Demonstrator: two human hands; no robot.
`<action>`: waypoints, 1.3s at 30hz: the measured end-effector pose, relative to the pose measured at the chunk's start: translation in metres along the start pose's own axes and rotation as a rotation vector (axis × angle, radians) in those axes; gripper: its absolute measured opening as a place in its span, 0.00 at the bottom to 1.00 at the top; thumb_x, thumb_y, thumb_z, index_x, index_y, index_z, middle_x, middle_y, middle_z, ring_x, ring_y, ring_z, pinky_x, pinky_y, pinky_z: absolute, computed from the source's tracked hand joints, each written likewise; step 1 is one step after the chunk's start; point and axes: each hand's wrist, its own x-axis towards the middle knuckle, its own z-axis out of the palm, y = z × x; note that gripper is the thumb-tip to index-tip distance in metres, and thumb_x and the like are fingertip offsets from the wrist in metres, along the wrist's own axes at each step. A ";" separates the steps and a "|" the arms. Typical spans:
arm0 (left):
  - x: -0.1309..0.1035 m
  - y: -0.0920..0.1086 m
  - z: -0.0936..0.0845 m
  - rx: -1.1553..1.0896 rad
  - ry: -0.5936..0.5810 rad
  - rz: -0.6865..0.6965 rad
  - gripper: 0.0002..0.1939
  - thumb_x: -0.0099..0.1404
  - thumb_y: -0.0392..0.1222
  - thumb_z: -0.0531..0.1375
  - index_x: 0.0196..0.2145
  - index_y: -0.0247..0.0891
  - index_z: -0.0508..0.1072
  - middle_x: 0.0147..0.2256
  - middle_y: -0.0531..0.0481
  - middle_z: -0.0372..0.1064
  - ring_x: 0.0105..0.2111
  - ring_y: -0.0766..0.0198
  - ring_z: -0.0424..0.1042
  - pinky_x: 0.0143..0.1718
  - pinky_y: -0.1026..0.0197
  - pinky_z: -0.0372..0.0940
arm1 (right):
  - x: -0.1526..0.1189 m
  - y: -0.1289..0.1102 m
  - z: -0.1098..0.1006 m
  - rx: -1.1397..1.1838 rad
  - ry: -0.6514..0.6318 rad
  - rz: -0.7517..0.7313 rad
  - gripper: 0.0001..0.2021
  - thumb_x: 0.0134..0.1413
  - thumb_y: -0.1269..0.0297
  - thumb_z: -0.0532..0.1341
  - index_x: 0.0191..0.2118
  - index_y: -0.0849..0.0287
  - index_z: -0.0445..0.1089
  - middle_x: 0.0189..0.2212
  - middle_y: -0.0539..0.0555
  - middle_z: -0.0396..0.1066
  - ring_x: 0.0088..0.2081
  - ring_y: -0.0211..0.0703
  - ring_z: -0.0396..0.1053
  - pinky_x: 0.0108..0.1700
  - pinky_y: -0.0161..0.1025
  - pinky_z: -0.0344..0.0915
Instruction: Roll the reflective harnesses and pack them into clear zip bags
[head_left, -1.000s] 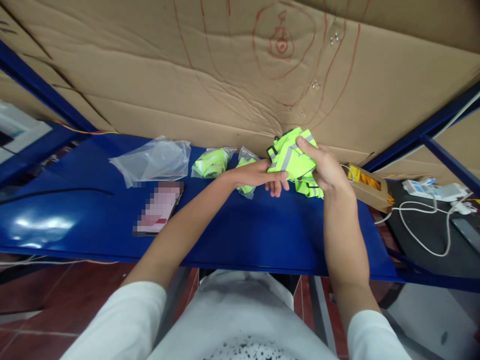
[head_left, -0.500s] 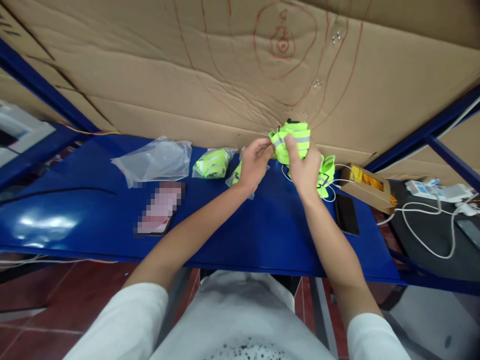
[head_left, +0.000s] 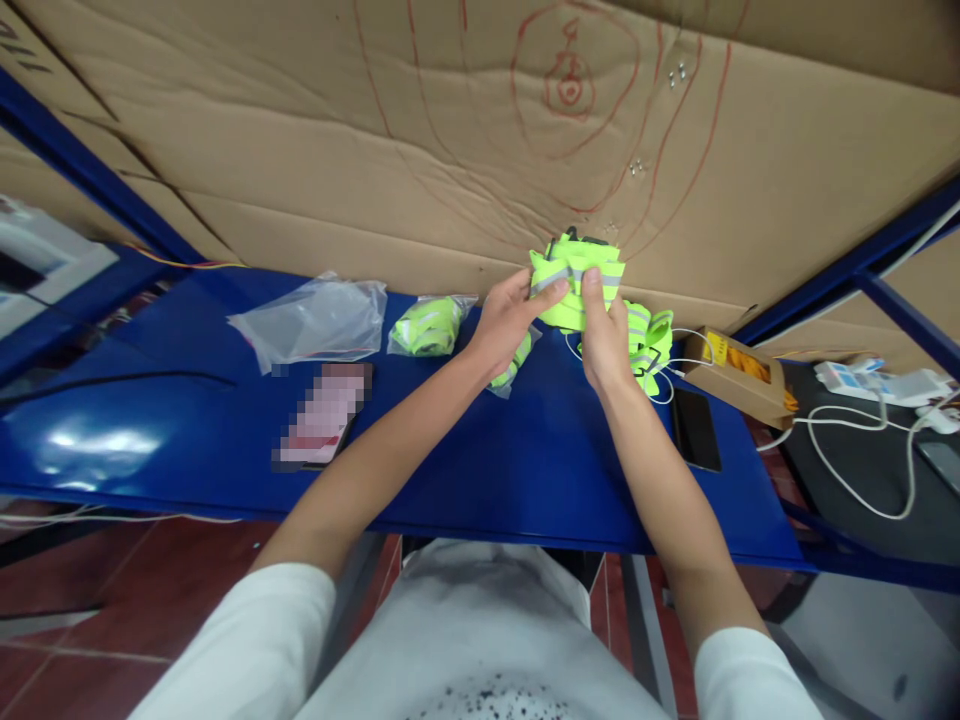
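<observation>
A folded neon-yellow reflective strap bundle (head_left: 562, 300) with grey stripes and black buckles is held up near the cardboard. My left hand (head_left: 511, 318) grips its left side, thumb across the front. On the right side my right hand (head_left: 605, 335) pinches it, thumb on the grey stripe. Just behind my right hand, more loose yellow straps (head_left: 651, 345) lie on the blue table (head_left: 547, 470). A bagged yellow bundle (head_left: 429, 326) sits left of my left hand, and a second bagged bundle (head_left: 514, 368) is partly hidden beneath that hand.
An empty clear plastic bag (head_left: 315, 322) and a phone with a blurred screen (head_left: 324, 415) lie at left. On the right are a dark phone (head_left: 696, 430), a cardboard box (head_left: 739, 372) and white cables (head_left: 892, 510). A cardboard sheet (head_left: 450, 130) stands behind.
My left hand has moved up onto the bundle, its thumb now over the front. The bundle is spread a little wider to the left, and more of the bagged bundle beneath shows.
</observation>
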 end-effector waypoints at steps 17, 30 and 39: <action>-0.087 0.067 -0.157 1.230 0.279 0.161 0.35 0.68 0.66 0.59 0.60 0.36 0.71 0.60 0.42 0.70 0.61 0.44 0.67 0.65 0.46 0.56 | -0.077 0.074 -0.047 0.056 0.035 0.183 0.25 0.48 0.44 0.73 0.48 0.55 0.78 0.49 0.57 0.81 0.52 0.58 0.79 0.60 0.57 0.72; -0.116 0.104 -0.190 1.651 0.363 -0.089 0.11 0.66 0.50 0.60 0.38 0.40 0.76 0.40 0.49 0.78 0.41 0.53 0.75 0.47 0.54 0.64 | -0.094 0.067 -0.035 0.155 -0.045 0.302 0.26 0.50 0.43 0.72 0.49 0.54 0.78 0.51 0.57 0.80 0.55 0.59 0.77 0.61 0.56 0.71; -0.145 -0.013 -0.026 0.513 0.013 -0.567 0.13 0.59 0.47 0.66 0.32 0.40 0.66 0.21 0.54 0.71 0.19 0.59 0.73 0.23 0.59 0.69 | -0.100 0.037 -0.044 0.369 -0.491 0.636 0.25 0.48 0.48 0.75 0.48 0.59 0.80 0.43 0.57 0.82 0.43 0.53 0.81 0.46 0.44 0.76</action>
